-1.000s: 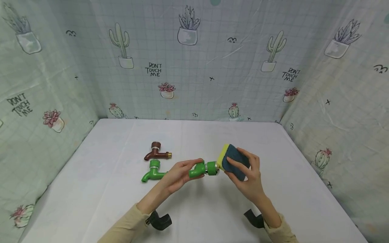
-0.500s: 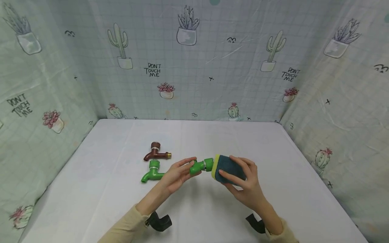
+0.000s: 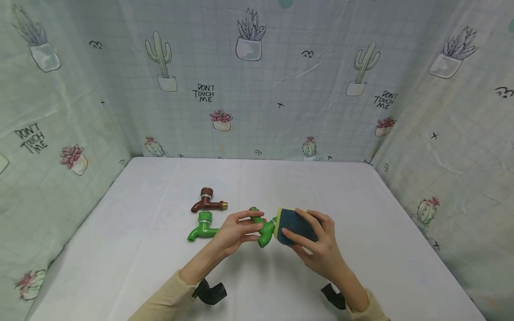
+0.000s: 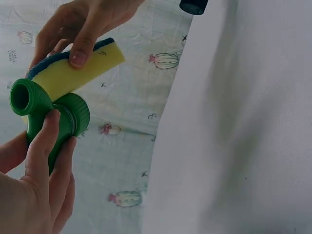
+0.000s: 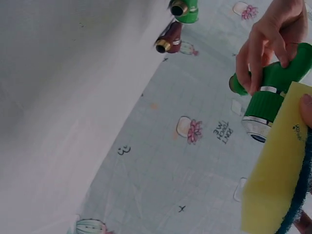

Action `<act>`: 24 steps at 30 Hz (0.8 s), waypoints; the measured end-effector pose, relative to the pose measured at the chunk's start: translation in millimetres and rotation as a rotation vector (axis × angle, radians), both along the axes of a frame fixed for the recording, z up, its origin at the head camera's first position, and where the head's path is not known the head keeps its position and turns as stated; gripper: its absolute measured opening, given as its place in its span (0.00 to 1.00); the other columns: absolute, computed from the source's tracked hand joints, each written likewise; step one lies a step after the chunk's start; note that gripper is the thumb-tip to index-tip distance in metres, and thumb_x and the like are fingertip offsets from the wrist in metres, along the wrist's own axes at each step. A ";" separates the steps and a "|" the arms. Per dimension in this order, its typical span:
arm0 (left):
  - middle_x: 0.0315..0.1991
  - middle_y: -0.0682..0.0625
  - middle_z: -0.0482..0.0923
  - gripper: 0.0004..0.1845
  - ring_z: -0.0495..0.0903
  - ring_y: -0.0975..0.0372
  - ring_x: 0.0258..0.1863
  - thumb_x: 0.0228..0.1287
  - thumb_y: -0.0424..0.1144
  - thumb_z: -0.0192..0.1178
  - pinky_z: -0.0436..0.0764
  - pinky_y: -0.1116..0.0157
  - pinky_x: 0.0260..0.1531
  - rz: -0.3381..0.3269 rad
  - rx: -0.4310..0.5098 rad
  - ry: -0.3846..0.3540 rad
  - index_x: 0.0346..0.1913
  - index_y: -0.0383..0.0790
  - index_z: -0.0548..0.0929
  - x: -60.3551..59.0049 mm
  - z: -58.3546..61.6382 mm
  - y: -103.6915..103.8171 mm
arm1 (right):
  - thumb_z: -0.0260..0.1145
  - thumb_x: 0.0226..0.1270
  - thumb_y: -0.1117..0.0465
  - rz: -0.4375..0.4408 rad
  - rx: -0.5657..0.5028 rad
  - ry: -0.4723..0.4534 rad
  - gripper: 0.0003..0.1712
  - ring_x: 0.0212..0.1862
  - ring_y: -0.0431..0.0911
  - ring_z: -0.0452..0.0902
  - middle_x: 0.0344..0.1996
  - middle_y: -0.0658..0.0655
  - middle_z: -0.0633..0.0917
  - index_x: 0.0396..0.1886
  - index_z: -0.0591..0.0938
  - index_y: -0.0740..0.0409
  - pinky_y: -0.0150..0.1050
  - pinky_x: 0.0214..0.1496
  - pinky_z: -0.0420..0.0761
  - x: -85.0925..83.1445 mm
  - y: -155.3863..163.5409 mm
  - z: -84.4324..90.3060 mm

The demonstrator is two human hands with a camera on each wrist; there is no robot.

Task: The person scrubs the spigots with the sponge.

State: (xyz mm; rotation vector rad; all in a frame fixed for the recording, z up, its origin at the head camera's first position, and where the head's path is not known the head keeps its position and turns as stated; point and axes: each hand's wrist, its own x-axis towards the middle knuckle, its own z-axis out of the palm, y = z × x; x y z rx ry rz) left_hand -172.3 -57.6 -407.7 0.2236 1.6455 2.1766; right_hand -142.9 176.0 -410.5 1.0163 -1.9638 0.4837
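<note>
My left hand [image 3: 234, 234] holds a green plastic tap [image 3: 266, 235] above the table, its spout tilted down and toward me. In the left wrist view the round spout mouth of the tap [image 4: 36, 127] faces the camera. My right hand [image 3: 324, 247] grips a sponge [image 3: 297, 226] with a dark blue scouring side and a yellow side. The yellow face of the sponge [image 4: 80, 75] lies against the tap, as far as I can tell. From the head view the sponge hides the tap's ribbed cap; the right wrist view shows that green cap [image 5: 263, 106] with its silver end.
On the white table [image 3: 160, 183], left of my hands, lie a brown tap [image 3: 206, 203] with a brass end and a second green tap [image 3: 202, 228], partly behind my left hand. Black curved pieces [image 3: 210, 293] sit at both wrists. Cactus-print cloth [image 3: 257, 89] surrounds the table.
My right hand has moved the sponge left, from the tap's silver end to over its cap. The held tap has turned in my left hand, its spout now pointing more downward.
</note>
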 end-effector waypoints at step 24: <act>0.53 0.29 0.69 0.35 0.80 0.59 0.43 0.51 0.24 0.60 0.81 0.55 0.39 -0.056 -0.052 0.241 0.63 0.31 0.58 6.2 0.3 2.9 | 0.69 0.49 0.51 -0.140 -0.026 -0.261 0.22 0.52 0.56 0.59 0.56 0.64 0.70 0.48 0.80 0.42 0.56 0.47 0.65 0.3 -18.6 10.4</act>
